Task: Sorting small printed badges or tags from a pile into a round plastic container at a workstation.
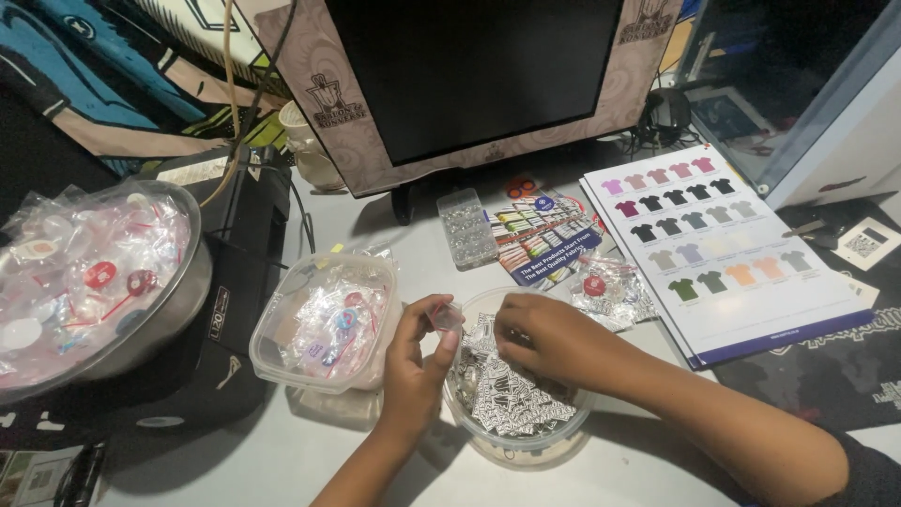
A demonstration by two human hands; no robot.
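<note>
The left hand (pixel 413 361) pinches a small clear plastic piece (pixel 447 319) between its fingers, above the round clear tub of silver printed pieces (pixel 511 399), where the right hand (pixel 544 340) digs with curled fingers. The tub looks nearly full, and many wrapped pieces already fill the square clear container (pixel 324 324) and the metal bowl (pixel 103 282).

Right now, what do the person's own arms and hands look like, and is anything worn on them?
Both hands are bare: no gloves, rings or watch show. The left hand and its forearm are uncovered. The right hand has a bare forearm, with a dark sleeve starting near the elbow.
</note>
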